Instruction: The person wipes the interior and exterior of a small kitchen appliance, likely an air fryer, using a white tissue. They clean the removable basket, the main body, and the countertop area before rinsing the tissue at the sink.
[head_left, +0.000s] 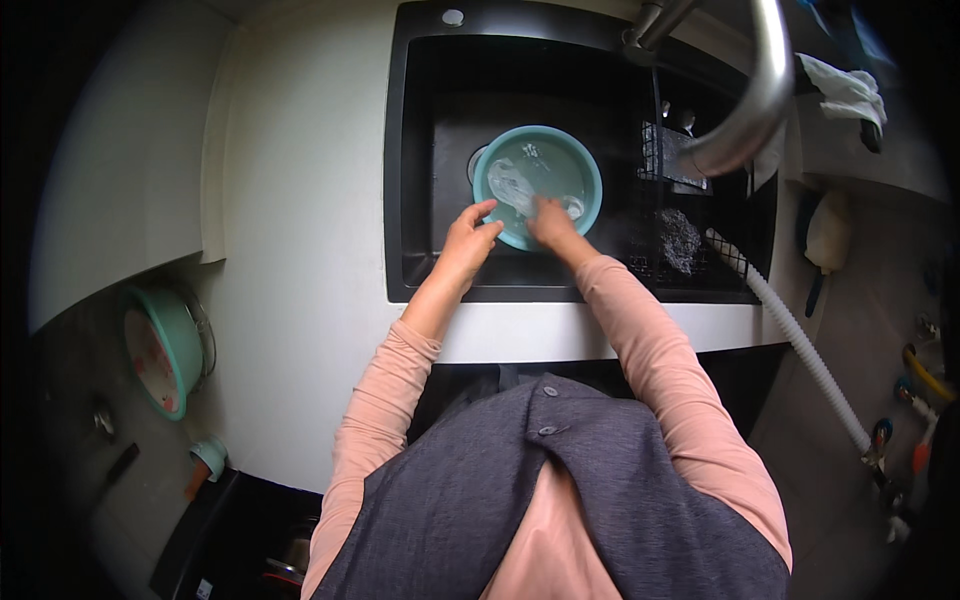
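Note:
A turquoise plastic basin (595, 187) stands in the large bowl of a black sink (450, 142), with water in it. In the water lies a pale, translucent crumpled piece (510, 184), which could be thin cloth or plastic film. My left hand (472, 240) is at the basin's near left rim, thumb and fingers apart and nothing between them. Over the near part of the basin, my right hand (553, 222) reaches down next to the pale piece. Its fingers are blurred and partly hidden, so a grip cannot be made out. A small whitish item (574, 207) sits just right of it.
A curved metal faucet (772, 82) overhangs the sink's right compartment, where a silvery mesh scrubber (679, 240) lies. A white corrugated hose (802, 345) runs over the counter's front edge. White countertop (300, 225) extends left, with another turquoise basin (180, 360) upright against the wall.

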